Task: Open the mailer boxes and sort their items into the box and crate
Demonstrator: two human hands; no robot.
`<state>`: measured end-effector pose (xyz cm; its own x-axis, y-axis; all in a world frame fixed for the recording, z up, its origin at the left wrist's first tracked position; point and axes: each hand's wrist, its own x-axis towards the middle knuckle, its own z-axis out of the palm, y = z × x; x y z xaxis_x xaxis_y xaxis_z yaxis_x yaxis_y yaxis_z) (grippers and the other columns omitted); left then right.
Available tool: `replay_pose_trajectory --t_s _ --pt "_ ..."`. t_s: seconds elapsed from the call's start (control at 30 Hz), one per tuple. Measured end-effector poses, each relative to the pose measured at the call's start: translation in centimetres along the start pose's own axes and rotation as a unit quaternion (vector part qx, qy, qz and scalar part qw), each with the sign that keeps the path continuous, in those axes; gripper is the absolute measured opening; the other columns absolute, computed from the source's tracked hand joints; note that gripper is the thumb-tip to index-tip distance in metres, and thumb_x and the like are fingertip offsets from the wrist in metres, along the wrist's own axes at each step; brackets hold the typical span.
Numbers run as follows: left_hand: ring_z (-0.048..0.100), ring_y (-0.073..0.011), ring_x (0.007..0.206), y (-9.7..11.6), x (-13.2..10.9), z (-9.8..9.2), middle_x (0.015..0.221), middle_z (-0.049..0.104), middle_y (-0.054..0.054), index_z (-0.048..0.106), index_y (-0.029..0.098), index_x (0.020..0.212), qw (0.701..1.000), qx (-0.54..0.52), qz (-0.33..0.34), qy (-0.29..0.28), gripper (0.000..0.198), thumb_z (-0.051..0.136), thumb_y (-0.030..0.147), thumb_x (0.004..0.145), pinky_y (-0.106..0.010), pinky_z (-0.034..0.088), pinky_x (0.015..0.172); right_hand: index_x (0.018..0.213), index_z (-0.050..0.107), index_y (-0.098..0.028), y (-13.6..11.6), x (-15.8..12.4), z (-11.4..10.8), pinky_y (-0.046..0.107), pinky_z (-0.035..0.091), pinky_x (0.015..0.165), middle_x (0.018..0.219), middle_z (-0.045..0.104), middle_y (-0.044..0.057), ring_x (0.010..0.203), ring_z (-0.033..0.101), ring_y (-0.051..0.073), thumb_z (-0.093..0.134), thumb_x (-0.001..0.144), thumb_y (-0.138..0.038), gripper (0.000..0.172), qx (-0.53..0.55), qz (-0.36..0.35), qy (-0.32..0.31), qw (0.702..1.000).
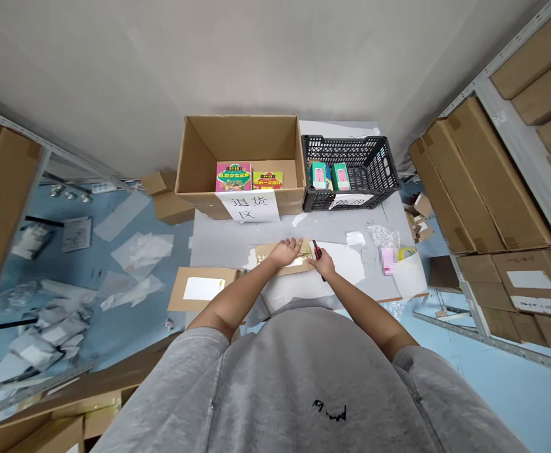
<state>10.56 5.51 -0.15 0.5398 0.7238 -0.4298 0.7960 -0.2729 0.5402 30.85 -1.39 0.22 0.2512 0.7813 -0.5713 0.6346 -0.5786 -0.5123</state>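
Note:
A small flat cardboard box (262,252) with shiny tape lies on the table in front of me. My left hand (285,251) rests flat on top of it, fingers stretched toward its right end. A red and black utility knife (317,251) is gripped in my right hand (323,264), just beyond the box's right edge. The fingertips of this hand are near or touching that edge; I cannot tell which. Whether the blade is out is too small to see. White paper (346,264) is spread beneath the box.
At the back stand a large open cardboard carton (200,202) with colourful boxes and a black plastic crate (389,170) with small green boxes. A labelled cardboard box (176,296) is at left. Bubble wrap (383,235) and a tape roll (405,253) lie at right. Shelves flank both sides.

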Motion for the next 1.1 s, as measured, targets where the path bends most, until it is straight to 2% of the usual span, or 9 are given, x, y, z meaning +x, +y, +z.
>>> replay_pose_trajectory --t_s 0.17,0.27,0.37,0.47,0.57,0.63,0.87,1.0,1.1 --pt "0.043 -0.0455 0.152 0.4 0.1 0.2 0.16 0.048 -0.028 0.035 0.025 0.174 0.999 0.025 -0.017 0.011 0.085 0.046 0.074 0.105 -0.056 0.034 0.124 0.119 0.062 -0.025 -0.6 -0.6 -0.4 0.029 0.054 0.085 0.115 0.078 0.005 0.105 0.074 0.023 0.084 0.09 -0.048 0.043 -0.018 0.016 0.001 1.0" --pt "0.043 -0.0474 0.15 1.2 0.0 0.6 0.159 0.049 -0.029 0.032 0.023 0.175 0.998 0.049 -0.029 0.02 0.084 0.043 0.071 0.107 -0.058 0.035 0.123 0.121 0.061 -0.024 -0.7 -1.6 -0.7 0.03 0.057 0.085 0.115 0.079 0.008 0.107 0.076 0.025 0.079 0.096 -0.043 0.036 -0.022 0.032 0.038 0.999" --pt "0.041 -0.0477 0.15 1.8 -0.2 1.3 0.158 0.049 -0.03 0.028 0.021 0.177 0.998 0.048 -0.038 0.035 0.081 0.039 0.065 0.109 -0.06 0.033 0.124 0.123 0.058 -0.022 -0.5 -2.9 -0.8 0.028 0.06 0.073 0.106 0.078 0.009 0.088 0.079 0.022 0.055 0.11 -0.035 0.019 0.043 0.052 0.059 0.996" --pt "0.036 -0.0443 0.155 2.1 -0.4 2.4 0.165 0.046 -0.025 0.026 0.022 0.178 0.998 0.036 -0.024 0.054 0.078 0.04 0.058 0.111 -0.057 0.025 0.131 0.124 0.056 -0.02 -0.3 -4.2 -0.6 0.025 0.062 0.061 0.085 0.075 0.005 0.064 0.074 0.017 0.037 0.117 -0.039 0.027 0.162 0.071 0.029 0.984" --pt "0.033 -0.0432 0.157 2.3 -0.3 3.3 0.174 0.036 -0.023 0.023 0.019 0.179 0.996 0.031 -0.004 0.08 0.074 0.037 0.049 0.112 -0.055 0.018 0.134 0.121 0.056 -0.02 -0.5 -5.1 0.3 0.026 0.063 0.058 0.069 0.07 0.002 0.057 0.073 0.019 0.039 0.117 -0.052 0.038 0.246 0.095 -0.012 0.965" --pt "0.033 -0.0449 0.157 2.4 -0.2 3.6 0.175 0.034 -0.025 0.021 0.014 0.179 0.996 0.032 -0.004 0.083 0.074 0.034 0.044 0.112 -0.057 0.019 0.133 0.12 0.057 -0.019 -0.9 -5.5 1.2 0.028 0.063 0.056 0.069 0.071 0.003 0.056 0.073 0.02 0.039 0.116 -0.058 0.043 0.265 0.112 -0.033 0.957" --pt "0.04 -0.0493 0.15 2.5 0.2 2.8 0.168 0.04 -0.032 0.023 0.007 0.177 0.997 0.048 0.004 0.055 0.077 0.032 0.047 0.112 -0.06 0.029 0.126 0.134 0.056 -0.017 -2.5 -5.1 2.9 0.029 0.062 0.057 0.084 0.078 0.01 0.065 0.079 0.023 0.024 0.118 -0.061 0.057 0.183 0.11 -0.023 0.977" --pt "0.045 -0.0509 0.146 2.2 0.5 2.3 0.163 0.043 -0.035 0.026 0.004 0.176 0.998 0.042 0.016 0.045 0.08 0.03 0.052 0.112 -0.061 0.035 0.124 0.139 0.054 -0.015 -2.8 -5.2 3.0 0.029 0.061 0.056 0.088 0.079 0.012 0.065 0.079 0.023 0.021 0.119 -0.053 0.054 0.163 0.112 -0.026 0.98" --pt "0.049 -0.0501 0.144 2.1 0.8 2.0 0.164 0.042 -0.035 0.027 0.005 0.175 0.998 0.043 0.012 0.04 0.081 0.031 0.056 0.112 -0.059 0.039 0.122 0.143 0.053 -0.016 -2.8 -5.5 3.0 0.028 0.061 0.055 0.085 0.079 0.01 0.064 0.079 0.023 0.022 0.119 -0.055 0.055 0.149 0.11 -0.039 0.982"
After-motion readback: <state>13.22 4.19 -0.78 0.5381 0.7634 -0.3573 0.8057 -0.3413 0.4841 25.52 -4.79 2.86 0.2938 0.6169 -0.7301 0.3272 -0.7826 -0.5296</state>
